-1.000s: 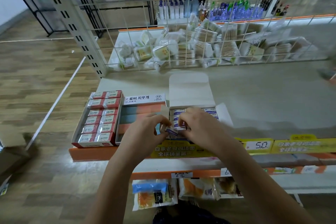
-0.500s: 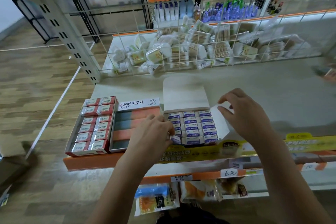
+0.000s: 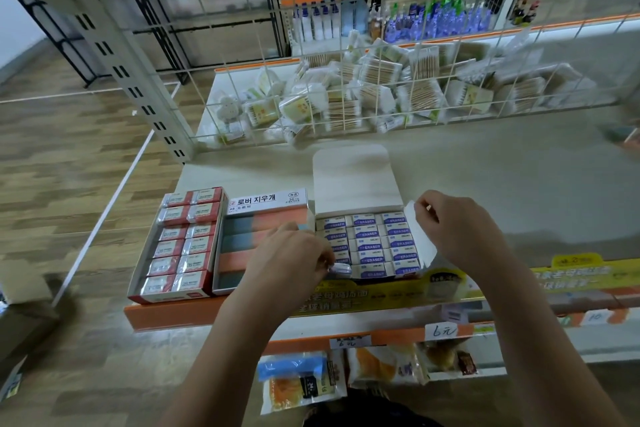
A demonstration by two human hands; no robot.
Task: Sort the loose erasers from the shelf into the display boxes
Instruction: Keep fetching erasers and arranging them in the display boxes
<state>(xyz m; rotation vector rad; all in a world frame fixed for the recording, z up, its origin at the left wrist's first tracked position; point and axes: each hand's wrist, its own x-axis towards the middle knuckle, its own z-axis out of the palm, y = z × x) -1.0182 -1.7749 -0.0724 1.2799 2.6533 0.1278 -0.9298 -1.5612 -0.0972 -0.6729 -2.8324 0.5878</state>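
Smooth grey shelf (image 3: 485,177) carries a white cardboard display box (image 3: 349,180) packed with blue-labelled rectangular erasers (image 3: 372,246). Left hand (image 3: 287,263) seemingly pinches one glossy eraser (image 3: 341,269) at its front-left corner; right hand (image 3: 457,232) pinches the thin side flap (image 3: 420,239).

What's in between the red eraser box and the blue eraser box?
In the head view, an orange-and-teal eraser box with a Korean label sits between the red box and the blue box. The left hand partly covers it.
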